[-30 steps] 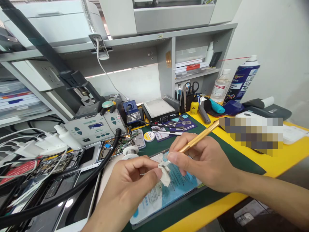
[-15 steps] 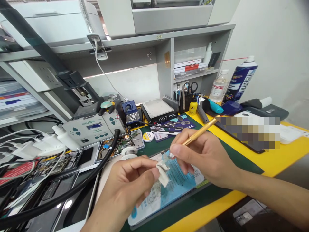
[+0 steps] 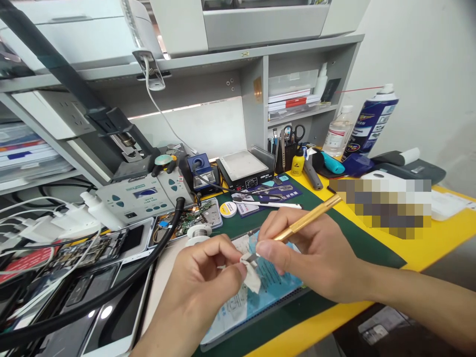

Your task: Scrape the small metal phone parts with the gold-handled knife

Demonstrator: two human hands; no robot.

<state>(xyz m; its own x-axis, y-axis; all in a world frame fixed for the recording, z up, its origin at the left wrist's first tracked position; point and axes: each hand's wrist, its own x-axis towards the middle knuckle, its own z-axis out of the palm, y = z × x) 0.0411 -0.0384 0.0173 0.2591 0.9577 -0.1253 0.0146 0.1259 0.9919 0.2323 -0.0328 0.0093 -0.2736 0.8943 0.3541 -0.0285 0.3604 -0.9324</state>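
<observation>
Between the thumb and fingers of my left hand (image 3: 208,282) is a small crumpled white cloth or tissue (image 3: 253,280), its loose end hanging down. My right hand (image 3: 308,253) grips a gold-coloured craft knife (image 3: 308,218) like a pen, its handle pointing up to the right. A grey blade (image 3: 252,258) sticks out below the fingers and touches the white cloth, partly covered by its fold. Both hands are above a blue and white printed pad (image 3: 267,302), which lies on a green mat (image 3: 308,312).
A soldering station (image 3: 145,198), a small hot plate (image 3: 245,166) and a solder spool (image 3: 199,233) stand behind my hands. Phone parts (image 3: 85,253) and a black hose (image 3: 163,248) crowd the left. A yellow bottle (image 3: 297,162) and spray can (image 3: 368,124) are at the back right.
My right hand has come down slightly, bringing the knife's blade into the fold of the white cloth. My left hand still pinches the cloth in nearly the same place.
</observation>
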